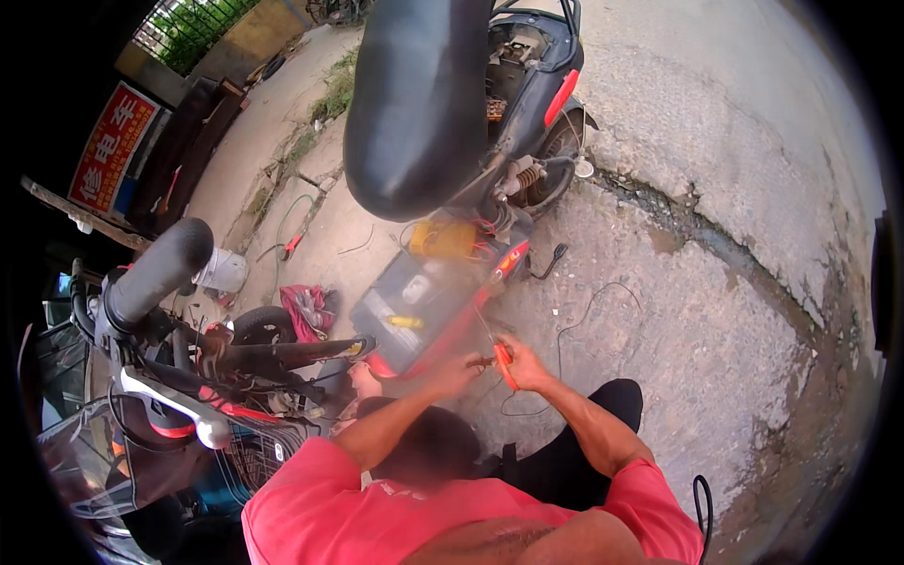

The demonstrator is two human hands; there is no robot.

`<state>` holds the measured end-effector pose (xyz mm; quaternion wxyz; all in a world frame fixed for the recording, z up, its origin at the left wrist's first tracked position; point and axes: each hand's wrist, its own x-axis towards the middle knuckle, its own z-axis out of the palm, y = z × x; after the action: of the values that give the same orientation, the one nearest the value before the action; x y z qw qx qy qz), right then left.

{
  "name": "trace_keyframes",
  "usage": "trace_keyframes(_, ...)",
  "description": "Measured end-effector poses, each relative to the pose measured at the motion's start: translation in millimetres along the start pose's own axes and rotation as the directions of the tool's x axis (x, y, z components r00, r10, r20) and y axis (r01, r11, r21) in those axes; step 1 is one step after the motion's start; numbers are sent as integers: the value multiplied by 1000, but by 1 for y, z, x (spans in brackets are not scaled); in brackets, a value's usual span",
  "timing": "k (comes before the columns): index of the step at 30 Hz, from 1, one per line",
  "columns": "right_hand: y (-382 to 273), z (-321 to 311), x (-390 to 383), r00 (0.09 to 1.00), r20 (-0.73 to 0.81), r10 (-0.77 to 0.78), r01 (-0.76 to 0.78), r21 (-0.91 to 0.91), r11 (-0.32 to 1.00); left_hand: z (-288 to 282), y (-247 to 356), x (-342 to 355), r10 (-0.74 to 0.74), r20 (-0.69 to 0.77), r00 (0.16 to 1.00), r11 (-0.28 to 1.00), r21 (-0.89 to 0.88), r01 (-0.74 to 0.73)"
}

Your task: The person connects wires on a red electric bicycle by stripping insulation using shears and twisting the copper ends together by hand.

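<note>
My right hand (530, 365) is closed round an orange-handled tool (506, 366) that looks like pliers. Just left of it, my left hand (459, 375) pinches at a thin wire (486, 325), its fingertips close to the tool; the exact contact is too small and blurred to make out. The wire runs up toward the scooter. Beyond my hands is the scooter's grey footboard (395, 306) with red edging and a yellow object (405, 322) lying on it. A yellow box-shaped part (443, 240) with red wires sits below the raised black seat (414, 113).
The scooter's rear wheel (556, 155) is at the far side, and its handlebar (155, 268) and front basket (259, 457) are at the left. A black cable (560, 344) lies on the concrete (687, 348). A white bucket (223, 270) and a red sign (113, 146) stand farther left.
</note>
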<state>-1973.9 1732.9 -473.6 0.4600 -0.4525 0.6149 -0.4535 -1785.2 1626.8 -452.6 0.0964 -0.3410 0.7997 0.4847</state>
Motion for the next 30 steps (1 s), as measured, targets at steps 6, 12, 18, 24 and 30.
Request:
trace_keyframes(6, -6, 15, -2, 985, 104, -141, 163, -261, 951, 66, -63, -11, -94, 104, 990, 819, -558, 136)
trace_keyframes(12, -16, 47, -18, 974, 207, -91, 87, 30, 996, 55, -81, -83, -158, -251, 955, 541, -831, -129)
trace_keyframes(18, 26, 132, -86, 939, 343, -6, 38, -85, 996, 38, -110, -183, -188, -490, 851, 200, -868, -455)
trace_keyframes(24, 71, 143, -130, 922, 386, 37, 230, -620, 751, 5, -79, -203, -72, -573, 816, 210, -809, -550)
trace_keyframes(30, 29, 157, -130, 890, 392, 234, 205, -801, 563, 4, -105, -188, -38, -630, 776, 244, -759, -604)
